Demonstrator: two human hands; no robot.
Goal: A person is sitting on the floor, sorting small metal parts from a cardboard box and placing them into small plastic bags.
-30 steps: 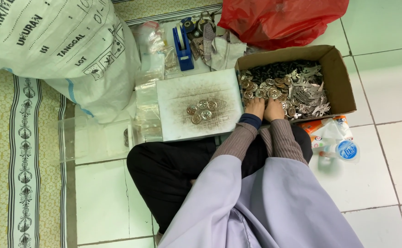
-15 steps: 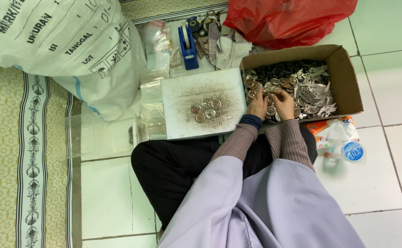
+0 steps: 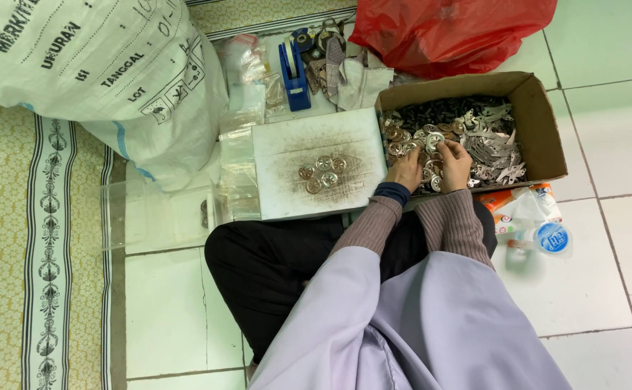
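My left hand [image 3: 407, 171] and my right hand [image 3: 454, 165] both reach into a brown cardboard box [image 3: 540, 119] full of small silvery metal parts [image 3: 475, 133]. The fingers of both hands are curled among round metal pieces at the box's near left side; whether they grip any is not clear. Left of the box lies a white, smudged board [image 3: 287, 152] with several round metal discs [image 3: 323, 173] grouped at its middle.
A big white printed sack [image 3: 92, 72] lies at the upper left, a red plastic bag [image 3: 453, 32] behind the box. A blue tape dispenser [image 3: 294, 76] and clear plastic bags [image 3: 240, 166] sit by the board. A small water cup [image 3: 551, 238] stands at my right knee. A patterned mat [image 3: 12, 253] covers the floor on the left.
Both hands stay in the box, shifting a little among the parts. The view has moved slightly; the discs on the board look the same.
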